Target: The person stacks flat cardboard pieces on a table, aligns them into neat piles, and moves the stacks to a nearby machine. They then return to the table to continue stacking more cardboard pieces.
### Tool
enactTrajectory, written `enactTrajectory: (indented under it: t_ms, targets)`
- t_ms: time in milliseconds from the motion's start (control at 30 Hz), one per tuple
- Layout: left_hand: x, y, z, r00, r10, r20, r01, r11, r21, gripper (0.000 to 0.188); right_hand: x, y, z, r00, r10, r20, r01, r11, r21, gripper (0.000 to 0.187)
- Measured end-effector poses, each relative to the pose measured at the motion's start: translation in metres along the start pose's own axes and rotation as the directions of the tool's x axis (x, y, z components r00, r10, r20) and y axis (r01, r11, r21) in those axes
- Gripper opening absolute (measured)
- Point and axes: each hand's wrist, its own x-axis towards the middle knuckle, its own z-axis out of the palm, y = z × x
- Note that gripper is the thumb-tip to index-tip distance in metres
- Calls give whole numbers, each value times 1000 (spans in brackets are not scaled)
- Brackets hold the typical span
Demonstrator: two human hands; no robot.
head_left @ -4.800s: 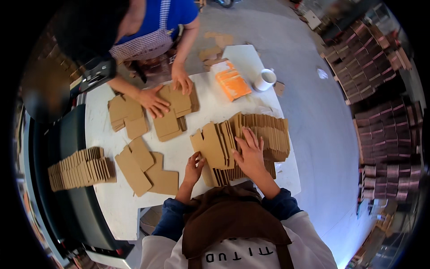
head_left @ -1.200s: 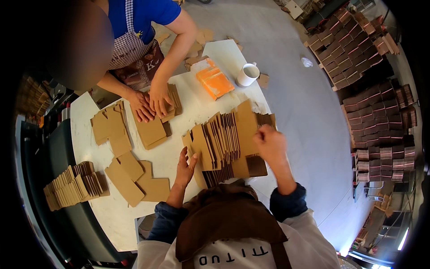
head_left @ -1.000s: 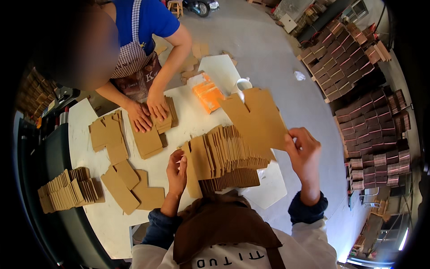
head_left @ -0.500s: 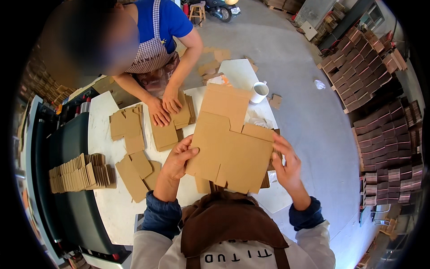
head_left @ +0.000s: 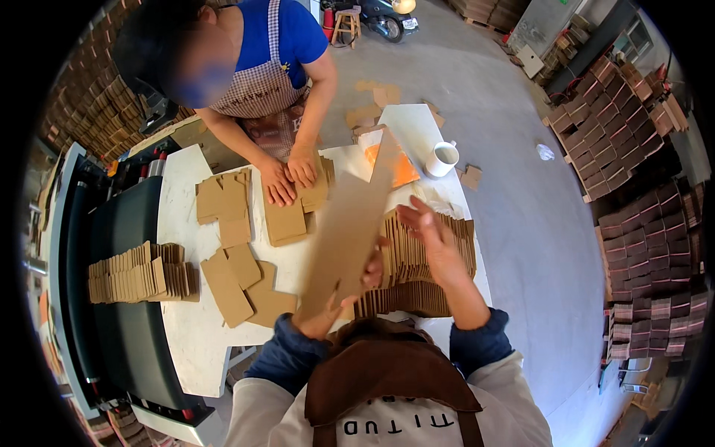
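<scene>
My left hand (head_left: pixel 326 316) grips a flat brown cardboard blank (head_left: pixel 350 231), which is tilted nearly edge-on and smeared by motion. Part of that hand is hidden behind the blank, with fingertips showing at its right edge. To the right, my right hand (head_left: pixel 438 242) is raised with its fingers apart, holding nothing. Beneath both hands, a long row of cardboard blanks (head_left: pixel 424 257) stands on edge on the white table (head_left: pixel 190 346). Across the table, a co-worker's hands (head_left: pixel 290 179) press on a stack of cardboard blanks (head_left: pixel 285 223).
Loose blanks (head_left: pixel 227 287) and a small pile (head_left: pixel 226 205) lie at the left. Another row (head_left: pixel 141 276) rests on a dark conveyor belt (head_left: pixel 123 223). A white mug (head_left: pixel 442 159) and an orange-and-white packet (head_left: pixel 402 170) sit at the far right. Bundled cardboard stacks (head_left: pixel 648 253) stand on the floor.
The blank has turned from facing me to nearly edge-on and shifted left. My right hand has come away from its edge, and the standing row beneath now shows.
</scene>
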Motion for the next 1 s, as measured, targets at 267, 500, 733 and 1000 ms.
enactTrajectory:
  t_ms: [267, 500, 733, 1000]
  targets:
    - [-8, -23, 16, 878, 320, -355, -270, 945, 184, 47, 11, 7, 10, 995, 65, -78, -43, 966, 255, 28]
    - [-32, 41, 43, 731, 479, -485, -229, 843, 487, 35, 11, -6, -6, 983, -76, -168, 74, 997, -19, 20]
    - [-34, 43, 43, 793, 532, -297, -230, 713, 663, 29, 11, -9, -3, 983, -118, -138, 107, 991, -81, 20]
    - [-35, 43, 38, 772, 536, -341, -190, 707, 681, 30, 13, -11, 1, 984, -81, -160, 57, 987, -152, 22]
